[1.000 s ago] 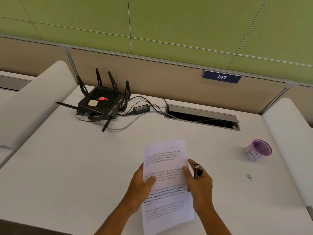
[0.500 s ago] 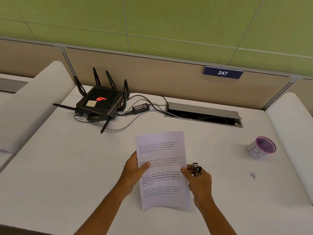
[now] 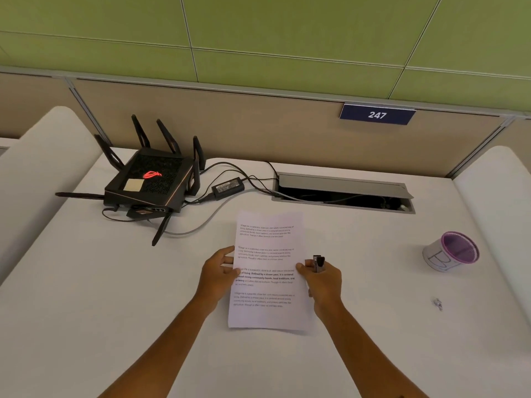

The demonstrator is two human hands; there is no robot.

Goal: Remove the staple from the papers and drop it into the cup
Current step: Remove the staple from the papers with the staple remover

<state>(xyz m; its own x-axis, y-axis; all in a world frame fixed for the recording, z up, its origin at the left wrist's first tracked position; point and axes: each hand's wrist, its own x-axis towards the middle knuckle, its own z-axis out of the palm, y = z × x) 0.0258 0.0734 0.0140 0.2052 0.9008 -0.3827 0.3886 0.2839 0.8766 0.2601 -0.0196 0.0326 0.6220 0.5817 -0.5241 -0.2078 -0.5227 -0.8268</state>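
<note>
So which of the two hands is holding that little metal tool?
The right hand, at the papers' right edge, grips the small dark staple remover. The left hand holds no tool; it only rests on the papers' left edge.

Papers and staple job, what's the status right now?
Left hand open, steadying papers flat on desk. Right hand shut on staple remover. Cup far right, path clear.

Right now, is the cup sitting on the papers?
No: the cup stands on bare desk well off to the right of the papers, beyond the right hand.
</note>
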